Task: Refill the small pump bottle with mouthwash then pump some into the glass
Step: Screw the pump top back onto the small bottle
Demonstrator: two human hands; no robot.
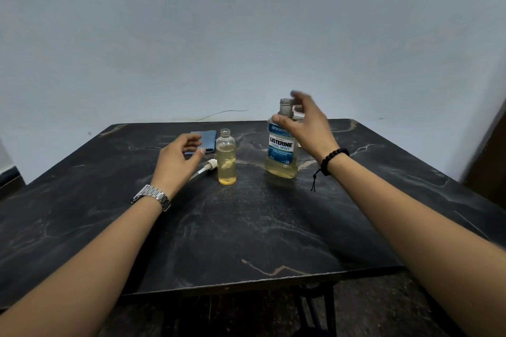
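The small clear pump bottle (pixel 226 157) stands uncapped on the dark marble table (pixel 246 227), more than half full of yellowish liquid. Its white pump head (pixel 208 166) lies on the table just to its left. My left hand (pixel 178 161) hovers with spread fingers over the pump head, touching nothing. The large mouthwash bottle (pixel 282 146) stands upright to the right, its cap off, with liquid low in it. My right hand (pixel 309 124), blurred, is beside its neck and shoulder with fingers apart. A glass (pixel 299 115) is mostly hidden behind that bottle and hand.
A blue phone (pixel 204 139) lies flat behind my left hand. A thin wire (pixel 224 112) runs along the wall behind the table. The table's front edge is near me, and a dark door frame (pixel 490 167) stands at the right.
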